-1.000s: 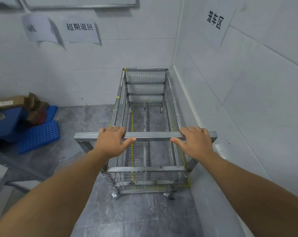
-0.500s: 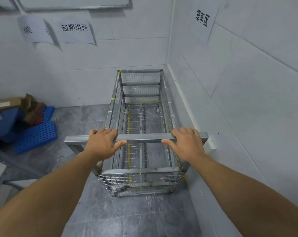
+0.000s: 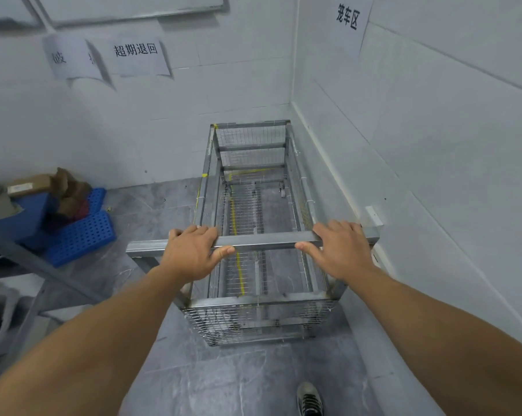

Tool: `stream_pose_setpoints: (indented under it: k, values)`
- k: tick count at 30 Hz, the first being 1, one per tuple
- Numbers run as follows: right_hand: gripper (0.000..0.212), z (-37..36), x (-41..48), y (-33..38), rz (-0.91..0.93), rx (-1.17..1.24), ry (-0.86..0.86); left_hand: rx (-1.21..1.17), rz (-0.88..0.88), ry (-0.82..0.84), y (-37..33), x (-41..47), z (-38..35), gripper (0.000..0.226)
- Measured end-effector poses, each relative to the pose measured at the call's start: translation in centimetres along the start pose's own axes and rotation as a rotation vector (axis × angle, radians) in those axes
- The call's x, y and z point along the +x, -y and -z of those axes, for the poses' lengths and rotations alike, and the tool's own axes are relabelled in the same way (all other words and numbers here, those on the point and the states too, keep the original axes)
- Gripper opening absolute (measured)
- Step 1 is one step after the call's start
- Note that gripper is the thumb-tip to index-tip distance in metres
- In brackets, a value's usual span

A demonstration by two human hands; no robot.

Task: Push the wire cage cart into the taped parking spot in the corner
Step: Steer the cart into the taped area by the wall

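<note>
The wire cage cart (image 3: 253, 321), a bare metal frame with mesh sides and base, stands lengthwise in the corner, its far end close to the back wall and its right side along the right wall. Yellow floor tape (image 3: 238, 259) shows through the mesh base, running lengthwise and turning across at the far end. My left hand (image 3: 190, 253) grips the left part of the cart's handle bar (image 3: 265, 240). My right hand (image 3: 340, 250) grips the bar near its right end, fingers over the top and thumb below.
Blue perforated plastic pallets (image 3: 82, 235) and cardboard boxes (image 3: 31, 184) lie at the left by the back wall. A metal frame leg (image 3: 43, 271) slants across the lower left. A white wall fitting (image 3: 373, 216) sticks out beside the handle's right end. My shoe (image 3: 309, 399) is at the bottom.
The cart has rolled forward toward the back wall, its near end now farther from me. Both hands stay on the handle bar. The view has tilted down, showing my shoe.
</note>
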State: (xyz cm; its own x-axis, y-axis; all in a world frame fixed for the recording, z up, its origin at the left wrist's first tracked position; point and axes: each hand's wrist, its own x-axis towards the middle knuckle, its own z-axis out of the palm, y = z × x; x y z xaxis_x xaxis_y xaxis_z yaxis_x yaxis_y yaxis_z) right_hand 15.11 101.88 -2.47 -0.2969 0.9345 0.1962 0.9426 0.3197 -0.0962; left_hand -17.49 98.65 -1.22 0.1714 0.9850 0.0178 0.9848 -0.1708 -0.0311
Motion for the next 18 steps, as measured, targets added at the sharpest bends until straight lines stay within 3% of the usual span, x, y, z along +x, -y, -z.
stream_pose_setpoints:
  k: [7, 12, 18]
  values:
    - [0.079, -0.3, 0.5, 1.9, -0.016, -0.023, 0.019, -0.004, 0.024, 0.017, 1.5, -0.3, 0.4, 0.065]
    - [0.069, -0.5, 3.3, 0.1, -0.003, -0.045, 0.059, -0.020, 0.030, 0.042, 1.1, 2.6, 0.5, 0.058]
    - [0.074, -0.7, 8.7, -2.6, 0.003, -0.079, 0.092, -0.004, 0.049, 0.068, 0.8, 8.1, 0.5, 0.062]
